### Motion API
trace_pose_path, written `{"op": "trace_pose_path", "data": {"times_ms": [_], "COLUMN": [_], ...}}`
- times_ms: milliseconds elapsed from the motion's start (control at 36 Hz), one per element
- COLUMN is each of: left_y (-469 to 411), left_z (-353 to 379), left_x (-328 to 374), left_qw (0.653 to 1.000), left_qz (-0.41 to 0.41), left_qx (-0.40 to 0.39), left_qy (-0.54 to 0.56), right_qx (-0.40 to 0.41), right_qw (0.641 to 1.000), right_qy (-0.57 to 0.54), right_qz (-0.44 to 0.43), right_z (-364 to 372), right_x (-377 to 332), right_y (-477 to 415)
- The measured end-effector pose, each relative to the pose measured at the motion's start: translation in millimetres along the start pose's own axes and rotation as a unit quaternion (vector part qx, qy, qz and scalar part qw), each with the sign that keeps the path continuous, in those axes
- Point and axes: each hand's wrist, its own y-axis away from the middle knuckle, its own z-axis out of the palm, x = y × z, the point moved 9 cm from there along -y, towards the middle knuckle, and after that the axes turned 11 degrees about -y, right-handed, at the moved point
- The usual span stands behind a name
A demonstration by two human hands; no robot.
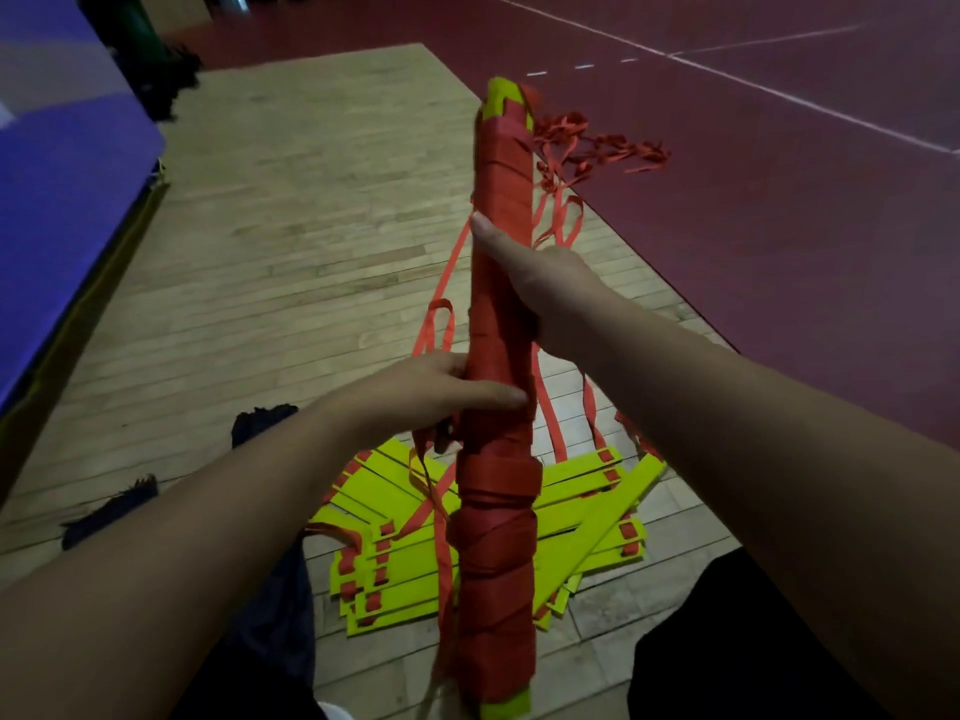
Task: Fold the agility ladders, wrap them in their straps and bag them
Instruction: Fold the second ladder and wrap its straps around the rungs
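The right hand (540, 291) grips the strap-wrapped ladder bundle (498, 511) at its middle and the left hand (415, 397) curls its fingers just below, holding it upright, likely to keep the wrapping tight, above a loose yellow ladder (400, 558) on the wooden floor (311, 226).

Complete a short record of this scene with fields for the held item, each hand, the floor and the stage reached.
Held item: long bundle of yellow-green plastic rungs wound in red webbing strap, upright
Left hand: grips the bundle's middle
Right hand: grips it higher up
Floor: loose pile of yellow-green flat rungs on red straps, on pale wooden boards
Stage: bundle wrapped, not bagged
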Motion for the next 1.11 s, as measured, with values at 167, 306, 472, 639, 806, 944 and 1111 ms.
{"op": "trace_pose_path", "data": {"times_ms": [167,306,472,639,806,944,1111], "left_y": [6,9,15,12,7,6,8], "left_z": [-28,-58,-71,-70,-56,-43,-67], "left_x": [0,-10,-21,-37,-60,-63,-63], "left_qw": [0.988,0.969,0.967,0.963,0.941,0.913,0.905], "left_qz": [0.035,0.058,0.069,0.0,-0.115,-0.157,-0.067], "left_qx": [0.016,0.061,0.06,0.085,0.107,0.128,0.129], "left_qy": [0.148,0.231,0.239,0.254,0.299,0.353,0.399], "right_qx": [-0.135,-0.262,-0.325,-0.234,-0.158,-0.092,-0.219], "right_qw": [0.986,0.934,0.916,0.951,0.91,0.772,0.941], "right_qy": [0.04,0.092,0.117,0.191,0.377,0.6,0.254], "right_qz": [0.093,0.222,0.205,0.074,-0.06,-0.19,0.032], "right_z": [2,8,26,35,40,54,40], "right_x": [17,57,56,33,28,25,35], "right_y": [8,34,53,45,41,48,43]}}
